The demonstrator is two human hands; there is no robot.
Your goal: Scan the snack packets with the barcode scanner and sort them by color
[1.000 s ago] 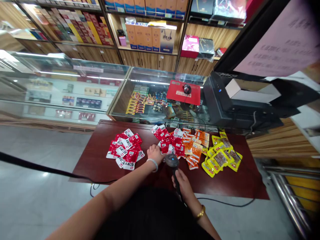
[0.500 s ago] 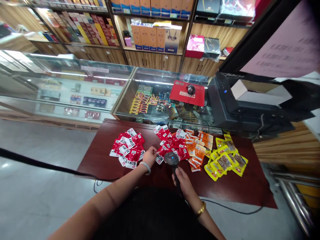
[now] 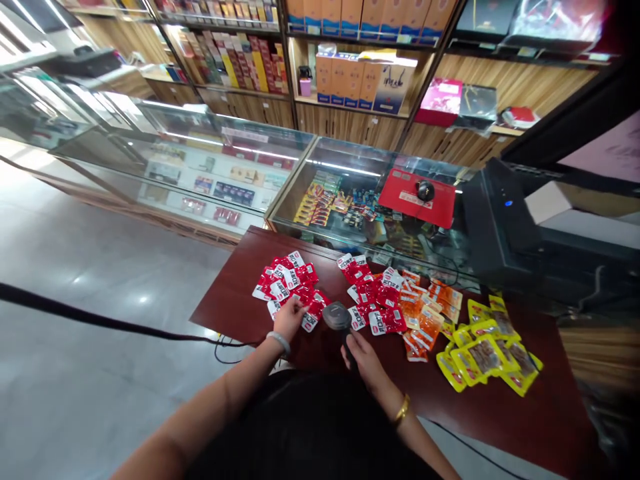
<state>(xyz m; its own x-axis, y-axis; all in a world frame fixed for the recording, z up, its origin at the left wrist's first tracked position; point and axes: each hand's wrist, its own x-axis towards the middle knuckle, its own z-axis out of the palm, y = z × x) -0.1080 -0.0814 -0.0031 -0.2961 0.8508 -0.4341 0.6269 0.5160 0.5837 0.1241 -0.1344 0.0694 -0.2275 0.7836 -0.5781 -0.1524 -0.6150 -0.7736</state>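
My left hand [image 3: 290,320], with a pale bangle at the wrist, pinches the edge of a red-and-white snack packet [image 3: 316,308] at the right side of the left pile of such packets [image 3: 286,279]. Its fingertips are partly hidden from me. My right hand [image 3: 366,360] is wrapped round the handle of a dark barcode scanner [image 3: 337,316], its head up and over the table between the two red piles. Just beyond the scanner lies the other group of red packets [image 3: 375,293], touching orange packets [image 3: 425,317].
Yellow packets [image 3: 485,353] lie at the right of the dark red table [image 3: 225,280]. Behind it stands a glass display counter [image 3: 320,230] with a red mat [image 3: 405,203] and a mouse [image 3: 425,191]. A dark till machine [image 3: 495,220] stands right. A black cord [image 3: 125,320] crosses left.
My left hand has moved from the right red group to the left pile, bringing a red packet. The scanner stays in my right hand. The view has turned left.
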